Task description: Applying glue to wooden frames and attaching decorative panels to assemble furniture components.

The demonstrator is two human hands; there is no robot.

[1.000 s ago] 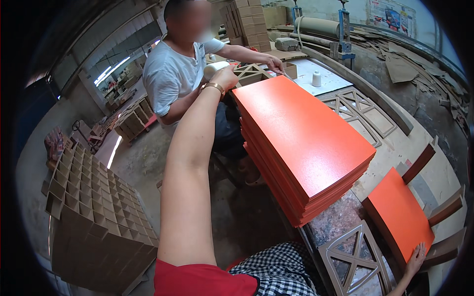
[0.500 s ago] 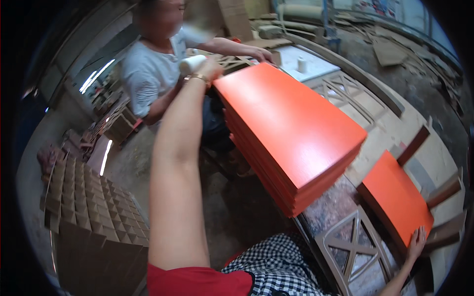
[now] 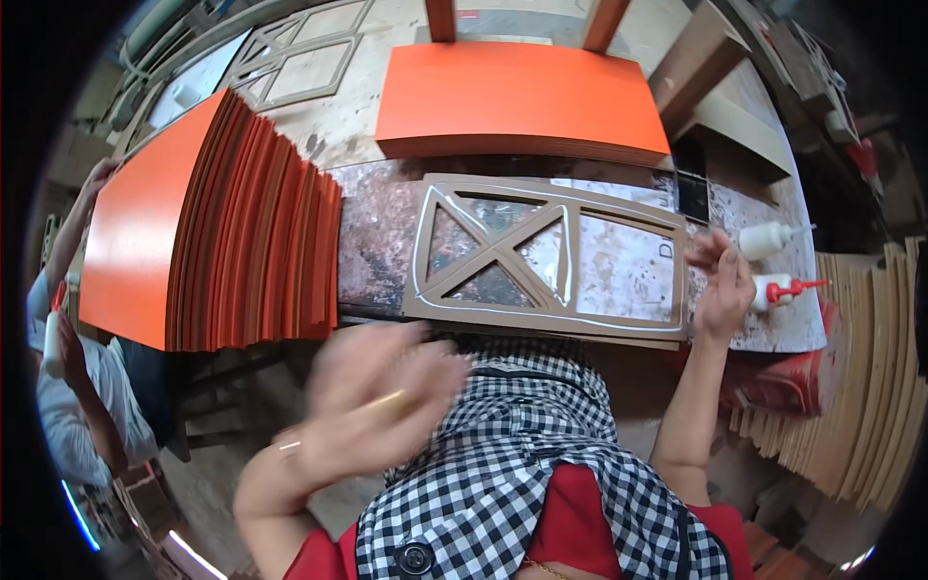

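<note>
A brown lattice frame with crossed bars and white glue lines lies flat on the worn bench in front of me. My right hand holds its right end, fingers over the rim. My left hand hangs below the frame's near left corner, above my checked shirt; it is heavily blurred, so its grip cannot be read. Two white glue bottles lie just right of my right hand.
A fanned stack of orange boards fills the bench's left side. A lower orange stack lies behind the frame. Thin pale boards lean at the right. A co-worker stands at the far left holding a white bottle.
My view has swung from the co-worker and the orange stack down onto the lattice frame. My left arm has pulled back from the stack's far end toward my body. My right hand stays on the frame.
</note>
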